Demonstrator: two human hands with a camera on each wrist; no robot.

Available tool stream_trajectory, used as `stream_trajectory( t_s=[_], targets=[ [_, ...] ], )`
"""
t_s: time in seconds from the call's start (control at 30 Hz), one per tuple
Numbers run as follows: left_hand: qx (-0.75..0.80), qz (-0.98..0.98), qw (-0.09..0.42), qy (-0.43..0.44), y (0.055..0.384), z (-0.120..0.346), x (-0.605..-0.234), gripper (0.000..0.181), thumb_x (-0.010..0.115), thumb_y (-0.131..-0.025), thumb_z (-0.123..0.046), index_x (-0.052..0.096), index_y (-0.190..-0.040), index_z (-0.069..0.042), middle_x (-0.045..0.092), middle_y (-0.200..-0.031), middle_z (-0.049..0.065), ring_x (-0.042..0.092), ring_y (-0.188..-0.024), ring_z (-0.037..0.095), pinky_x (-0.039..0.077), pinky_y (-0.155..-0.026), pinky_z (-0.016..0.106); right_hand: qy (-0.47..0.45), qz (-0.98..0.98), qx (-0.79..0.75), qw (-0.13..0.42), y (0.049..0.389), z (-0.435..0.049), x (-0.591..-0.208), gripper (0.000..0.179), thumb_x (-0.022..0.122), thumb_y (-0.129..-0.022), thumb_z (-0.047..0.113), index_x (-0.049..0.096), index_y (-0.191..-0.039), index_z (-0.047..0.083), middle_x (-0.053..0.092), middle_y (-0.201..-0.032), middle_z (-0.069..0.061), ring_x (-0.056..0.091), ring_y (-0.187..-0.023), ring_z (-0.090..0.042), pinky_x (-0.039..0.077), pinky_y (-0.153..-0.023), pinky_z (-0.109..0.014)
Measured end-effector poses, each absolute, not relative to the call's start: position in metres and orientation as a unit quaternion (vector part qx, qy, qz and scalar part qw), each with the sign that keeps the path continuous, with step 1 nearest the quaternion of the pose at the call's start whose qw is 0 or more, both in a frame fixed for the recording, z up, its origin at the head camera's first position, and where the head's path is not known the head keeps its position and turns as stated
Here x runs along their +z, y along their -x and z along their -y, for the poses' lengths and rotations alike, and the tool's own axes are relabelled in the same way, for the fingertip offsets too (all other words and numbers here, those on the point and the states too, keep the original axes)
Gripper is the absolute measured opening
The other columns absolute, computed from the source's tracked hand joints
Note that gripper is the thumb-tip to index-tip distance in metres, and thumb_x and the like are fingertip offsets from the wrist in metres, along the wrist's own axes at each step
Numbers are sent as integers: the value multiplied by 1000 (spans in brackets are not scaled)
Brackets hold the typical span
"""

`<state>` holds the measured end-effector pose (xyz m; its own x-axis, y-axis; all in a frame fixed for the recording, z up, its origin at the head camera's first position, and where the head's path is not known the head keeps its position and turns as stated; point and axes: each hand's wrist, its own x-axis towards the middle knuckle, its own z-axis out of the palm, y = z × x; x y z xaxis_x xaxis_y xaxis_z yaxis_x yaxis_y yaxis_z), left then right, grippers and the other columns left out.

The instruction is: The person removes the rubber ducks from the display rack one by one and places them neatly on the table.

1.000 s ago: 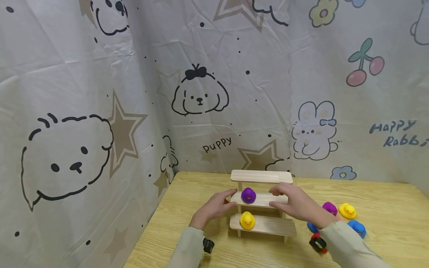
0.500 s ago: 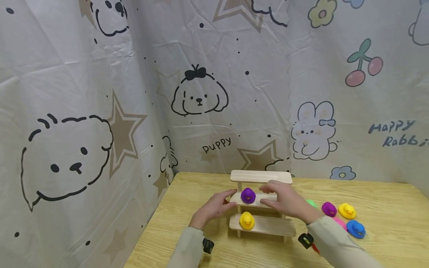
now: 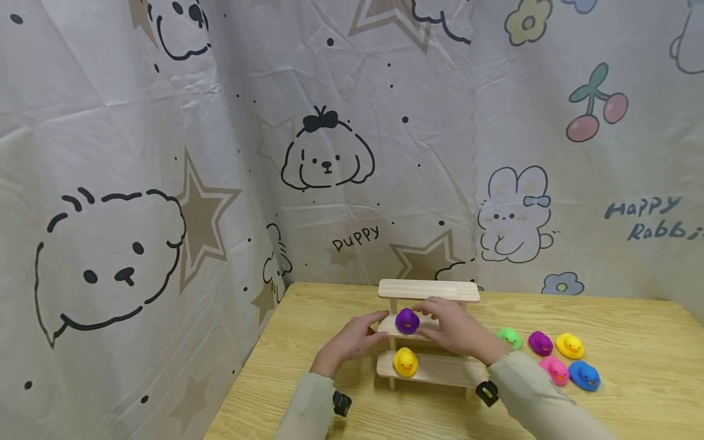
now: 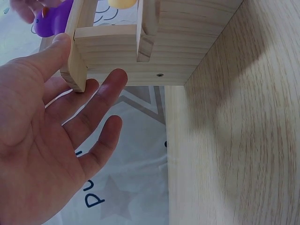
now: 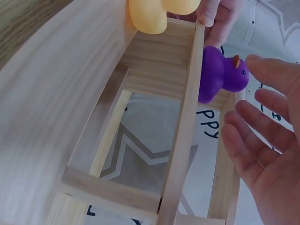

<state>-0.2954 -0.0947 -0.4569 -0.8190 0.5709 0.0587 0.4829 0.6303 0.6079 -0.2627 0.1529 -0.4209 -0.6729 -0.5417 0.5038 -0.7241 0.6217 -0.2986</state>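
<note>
A three-tier wooden shelf [image 3: 429, 289] stands on the table. On its middle tier, near the left end, sits a purple rubber duck [image 3: 407, 321]; a yellow rubber duck [image 3: 406, 363] sits on the lowest tier. My left hand [image 3: 352, 337] holds the left end of the middle tier, thumb on one face and fingers beneath, as the left wrist view shows. My right hand [image 3: 458, 327] is at the right side of the purple duck, fingers loosely bent. In the right wrist view its thumb tip is right by the duck's beak, the other fingers spread below.
Right of the shelf lie several more rubber ducks on the wooden table [image 3: 638, 397]: green [image 3: 510, 338], magenta [image 3: 541, 343], yellow [image 3: 569, 346], pink [image 3: 555, 371] and blue [image 3: 585, 376]. A printed white curtain [image 3: 330, 214] hangs behind and to the left.
My right hand has moved left along the middle tier up to the purple duck, uncovering the green and pink ducks. My left hand stays on the shelf end.
</note>
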Motion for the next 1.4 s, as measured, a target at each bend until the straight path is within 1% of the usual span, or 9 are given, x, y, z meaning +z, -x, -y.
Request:
stream_trajectory(
  t_s=[0.17,0.27,0.57,0.8,1.03,1.17,1.4],
  targets=[
    [316,-898,70,-297,296,95,-458,50,52,-98,-33,43,-143,-13,48,-140,6,62,-98,21,50,-86,33,-360,883,244,177,264,-147,-422,38,78,-79,15,64,-113,6,65,-102,-4,62,-91,-21,53,-79,-37],
    [317,-898,69,-298,296,95,-458,50,53,-98,-33,43,-142,-13,48,-140,5,62,-97,21,50,-86,32,-364,884,241,170,265,-144,-423,39,77,-80,14,63,-115,5,64,-104,-5,62,-94,-22,53,-81,-38],
    [322,-895,70,-300,298,94,-460,50,52,-98,-32,43,-143,-12,47,-141,5,63,-98,21,50,-86,32,-368,892,209,162,266,-138,-425,38,76,-82,16,63,-116,5,63,-105,-6,60,-92,-19,53,-81,-36],
    [325,-894,70,-300,298,94,-460,51,52,-98,-32,42,-143,-12,47,-141,5,63,-97,20,50,-86,31,-363,895,194,174,269,-135,-426,38,77,-80,17,64,-114,3,64,-104,-7,61,-92,-20,53,-81,-36],
    [325,-895,71,-299,297,93,-460,50,53,-98,-32,43,-143,-13,47,-141,5,62,-99,21,50,-87,33,-351,898,189,186,273,-134,-430,38,78,-80,20,65,-112,4,64,-102,-6,59,-90,-18,52,-78,-36],
    [327,-893,72,-299,297,93,-459,50,53,-97,-32,43,-143,-12,47,-141,5,62,-98,21,50,-87,32,-347,899,195,185,273,-133,-430,37,78,-79,18,65,-111,5,64,-100,-4,57,-88,-17,52,-76,-35],
    [334,-892,74,-297,297,95,-460,50,53,-98,-32,42,-143,-13,50,-138,6,63,-93,17,51,-81,29,-356,896,188,189,267,-136,-429,36,79,-78,15,66,-110,7,65,-103,-5,60,-92,-20,52,-81,-36]
  ],
)
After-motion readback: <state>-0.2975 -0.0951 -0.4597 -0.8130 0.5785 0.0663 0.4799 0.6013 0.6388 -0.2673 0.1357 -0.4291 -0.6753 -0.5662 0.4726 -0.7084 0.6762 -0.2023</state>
